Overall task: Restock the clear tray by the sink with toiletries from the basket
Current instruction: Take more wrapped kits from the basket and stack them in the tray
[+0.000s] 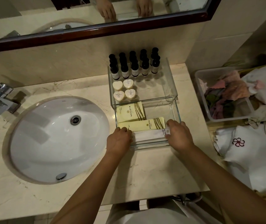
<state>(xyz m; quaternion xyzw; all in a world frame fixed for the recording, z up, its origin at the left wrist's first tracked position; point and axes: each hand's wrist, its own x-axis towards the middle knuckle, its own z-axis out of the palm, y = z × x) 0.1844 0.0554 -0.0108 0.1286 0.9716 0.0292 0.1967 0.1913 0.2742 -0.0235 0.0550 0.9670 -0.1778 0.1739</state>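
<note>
The clear tray (150, 145) stands on the tabletop (153, 172) just right of the sink (56, 139); a glass partition splits it into a far and a near compartment. The white packet (148, 135) lies flat in the near compartment, against the tray's front wall. It is a long, narrow strip, plain white, its long axis running across the tray from left wall to right wall. A small logo and print show at its right end, too small to read. The left hand (118, 140) holds its left end and the right hand (180, 135) its right end, with the fingers (171, 125) of each curled down over the packet. Just behind it lie a long yellow packet (143, 125), parallel, and a square yellow packet (130, 111), both with brown stripes, a flower emblem and illegible characters. The far compartment holds four heart-shaped soaps (124, 90) and, along the back wall, dark bottles (134, 68) with pale labels, unreadable.
</note>
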